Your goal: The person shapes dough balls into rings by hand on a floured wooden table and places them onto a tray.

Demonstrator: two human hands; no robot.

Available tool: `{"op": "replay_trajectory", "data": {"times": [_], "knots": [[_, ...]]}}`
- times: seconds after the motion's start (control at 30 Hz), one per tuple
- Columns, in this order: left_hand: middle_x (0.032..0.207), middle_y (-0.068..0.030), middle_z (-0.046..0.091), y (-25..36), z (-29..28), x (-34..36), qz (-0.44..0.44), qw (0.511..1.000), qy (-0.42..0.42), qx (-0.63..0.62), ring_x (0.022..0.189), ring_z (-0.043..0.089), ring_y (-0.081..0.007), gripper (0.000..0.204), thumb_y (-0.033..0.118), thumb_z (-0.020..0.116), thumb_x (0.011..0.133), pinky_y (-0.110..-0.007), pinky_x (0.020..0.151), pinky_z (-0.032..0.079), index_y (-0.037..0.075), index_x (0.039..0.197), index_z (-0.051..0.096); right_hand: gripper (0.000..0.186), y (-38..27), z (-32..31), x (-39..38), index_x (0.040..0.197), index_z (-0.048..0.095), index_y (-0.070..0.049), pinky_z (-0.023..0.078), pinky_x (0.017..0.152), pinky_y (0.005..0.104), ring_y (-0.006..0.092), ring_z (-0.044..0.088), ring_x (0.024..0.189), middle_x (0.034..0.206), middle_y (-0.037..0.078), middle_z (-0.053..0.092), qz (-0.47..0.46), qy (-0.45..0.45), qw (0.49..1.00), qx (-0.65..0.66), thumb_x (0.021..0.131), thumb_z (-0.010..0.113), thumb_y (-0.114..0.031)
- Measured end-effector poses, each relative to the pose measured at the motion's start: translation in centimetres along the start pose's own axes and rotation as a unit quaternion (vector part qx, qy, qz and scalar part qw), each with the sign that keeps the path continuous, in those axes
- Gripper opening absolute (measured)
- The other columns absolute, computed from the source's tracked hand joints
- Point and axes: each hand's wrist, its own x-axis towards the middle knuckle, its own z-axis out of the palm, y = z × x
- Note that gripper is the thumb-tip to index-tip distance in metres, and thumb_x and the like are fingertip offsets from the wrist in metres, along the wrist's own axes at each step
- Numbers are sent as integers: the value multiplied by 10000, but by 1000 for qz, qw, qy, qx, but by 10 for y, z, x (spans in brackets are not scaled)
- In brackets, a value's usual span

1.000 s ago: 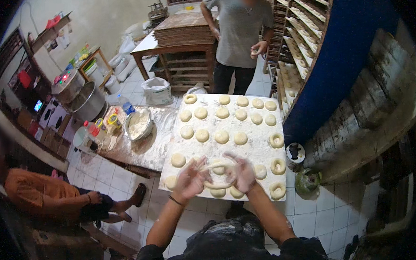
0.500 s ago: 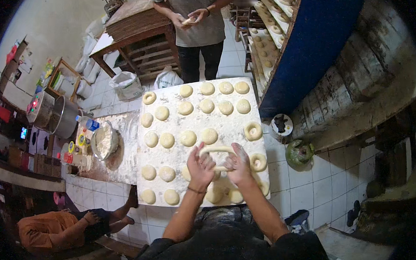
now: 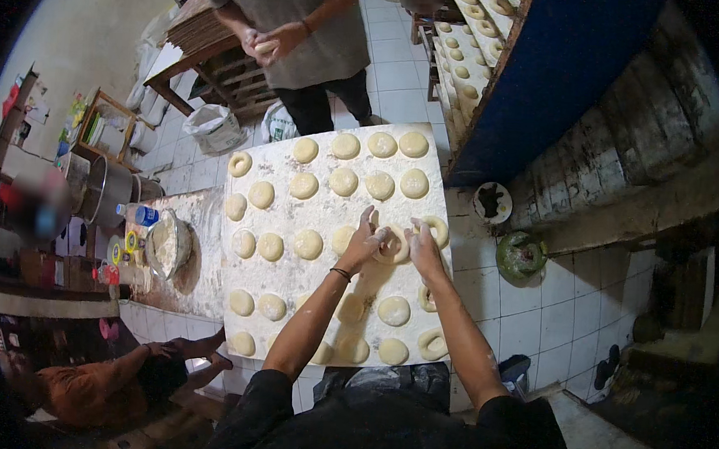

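Note:
A ring of pale dough (image 3: 391, 259) lies on the flour-dusted board (image 3: 278, 147), between my two hands. My left hand (image 3: 364, 244) is at the ring's left edge, its fingers apart. On the other side my right hand (image 3: 425, 251) has loose, parted fingers beside the ring. A second dough ring (image 3: 440, 227) is close beyond the right hand, partly covered by it. Flattened round dough pieces (image 3: 307, 244) stand in rows over the board, with another ring (image 3: 432, 344) at the near right corner. My forearms hide some pieces.
Opposite, a person in a grey shirt (image 3: 316, 39) holds a small dough piece. Left of the board stand a bowl of flour (image 3: 169, 243) and a bottle (image 3: 138, 214). Racks of dough trays (image 3: 463, 63) and a green gas cylinder (image 3: 521, 259) are right. A person in orange (image 3: 95, 385) sits lower left.
The dough ring, held stretched between both hands above the board, now lies on it farther from me. My fingers have loosened. The view has shifted a little, and the person opposite appears closer.

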Motion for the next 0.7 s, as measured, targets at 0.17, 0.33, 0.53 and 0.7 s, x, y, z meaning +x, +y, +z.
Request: {"op": "replay_trajectory", "data": {"times": [0.17, 0.33, 0.53, 0.7], "knots": [[1124, -242, 486, 7, 2, -18, 209, 922, 104, 308, 1019, 491, -311, 657, 122, 575, 787, -397, 901, 381, 7, 1339, 238, 423, 7, -29, -29, 1274, 315, -3, 447, 822, 305, 218, 557, 978, 991, 165, 581, -143, 47, 988, -37, 896, 478, -103], [1250, -138, 433, 7, 11, -47, 226, 736, 8, 638, 1204, 319, -402, 509, 244, 599, 745, -586, 984, 219, 62, 1200, 461, 301, 18, -25, -27, 1165, 420, 33, 446, 836, 279, 164, 558, 934, 1032, 126, 551, -119, 1, 993, 20, 881, 441, -65], [1257, -146, 412, -2, 25, -104, 244, 801, 65, 543, 1181, 324, -400, 480, 238, 594, 755, -560, 971, 243, 67, 1185, 469, 317, -17, 48, 33, 1076, 515, 28, 450, 832, 333, 306, 572, 918, 1007, 218, 566, -232, -155, 928, -247, 795, 560, -111], [1204, -144, 465, -12, 12, -173, 216, 869, 87, 436, 1146, 374, -382, 416, 204, 609, 771, -468, 967, 305, 62, 1147, 502, 287, 5, 97, 65, 924, 591, 8, 427, 822, 445, 389, 535, 938, 960, 249, 562, -264, -268, 762, -527, 721, 622, -192]]}}
